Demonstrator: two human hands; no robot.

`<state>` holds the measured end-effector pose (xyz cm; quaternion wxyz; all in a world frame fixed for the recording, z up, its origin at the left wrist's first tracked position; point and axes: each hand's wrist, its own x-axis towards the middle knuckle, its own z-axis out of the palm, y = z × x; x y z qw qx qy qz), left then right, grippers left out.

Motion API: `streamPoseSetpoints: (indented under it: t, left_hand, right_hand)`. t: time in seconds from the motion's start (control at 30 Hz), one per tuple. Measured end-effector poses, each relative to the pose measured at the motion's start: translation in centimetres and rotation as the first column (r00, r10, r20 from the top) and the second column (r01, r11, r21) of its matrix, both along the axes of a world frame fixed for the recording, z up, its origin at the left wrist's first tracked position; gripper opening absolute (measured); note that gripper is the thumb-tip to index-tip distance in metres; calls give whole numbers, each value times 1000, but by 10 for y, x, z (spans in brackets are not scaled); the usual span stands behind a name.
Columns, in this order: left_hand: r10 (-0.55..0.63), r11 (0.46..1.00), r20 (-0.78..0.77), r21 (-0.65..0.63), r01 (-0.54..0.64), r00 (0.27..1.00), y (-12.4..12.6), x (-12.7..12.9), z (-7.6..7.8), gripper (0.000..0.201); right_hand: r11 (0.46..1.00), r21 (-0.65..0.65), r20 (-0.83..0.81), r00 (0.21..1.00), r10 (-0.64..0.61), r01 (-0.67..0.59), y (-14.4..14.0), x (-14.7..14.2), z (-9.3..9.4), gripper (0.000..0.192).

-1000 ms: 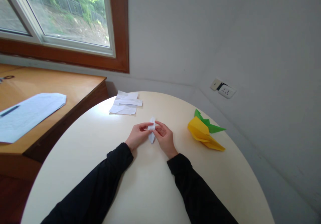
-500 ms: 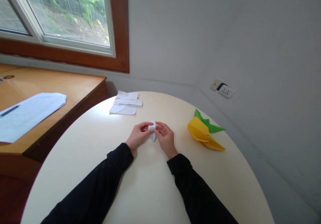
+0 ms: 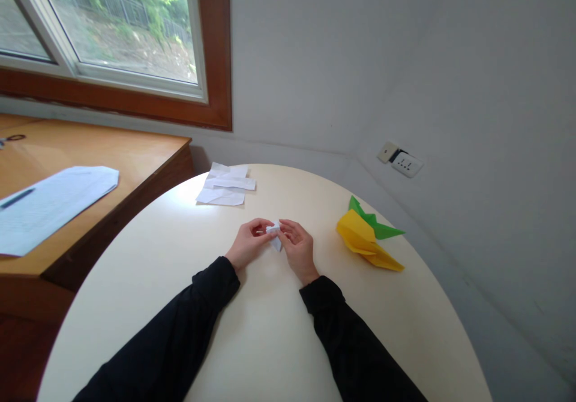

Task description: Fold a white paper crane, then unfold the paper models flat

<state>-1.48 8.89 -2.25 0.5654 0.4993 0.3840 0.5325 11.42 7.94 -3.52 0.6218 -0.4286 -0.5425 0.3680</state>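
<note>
A small folded piece of white paper (image 3: 275, 243) is pinched between my two hands above the middle of the round table (image 3: 270, 330). My left hand (image 3: 247, 243) grips its left side, thumb and fingers closed on it. On the right side my right hand (image 3: 299, 247) holds it with thumb and fingertips. A pointed end of the paper hangs down below the thumbs. The fingers cover part of the folds, so its full shape is hidden.
White paper sheets and a strip (image 3: 225, 193) lie at the table's far left. Yellow folded paper (image 3: 357, 231) and green folded paper (image 3: 382, 230) rest at the right edge. A wooden desk (image 3: 148, 144) on the left bears papers (image 3: 67, 201), a pen (image 3: 18, 198) and scissors (image 3: 16, 138).
The white paper has tilted slightly between my fingers, and less of it sticks up above the thumbs. My hands have hardly moved.
</note>
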Motion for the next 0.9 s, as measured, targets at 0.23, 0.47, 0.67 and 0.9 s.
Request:
streamPoseSetpoints:
  t: [0.23,0.47,0.67,0.9]
  left_hand:
    - [70,996,-66,50,-67,995,3,-2,-6,27]
    - [95,995,-74,45,-92,993,2,-2,-4,25]
    - [85,996,-19,1,-85,996,-2,-3,3,24]
    - [31,998,105,-50,-25,994,-3,-4,5,21]
  right_hand:
    - [1000,5,-5,1000,0,0,1,0,0,20]
    - [999,-8,11,999,-38,38,0,-2,1,20]
    - [998,-13,94,994,-59,61,0,0,4,22]
    - [996,-77,127,990,57,-48,1,0,2,23]
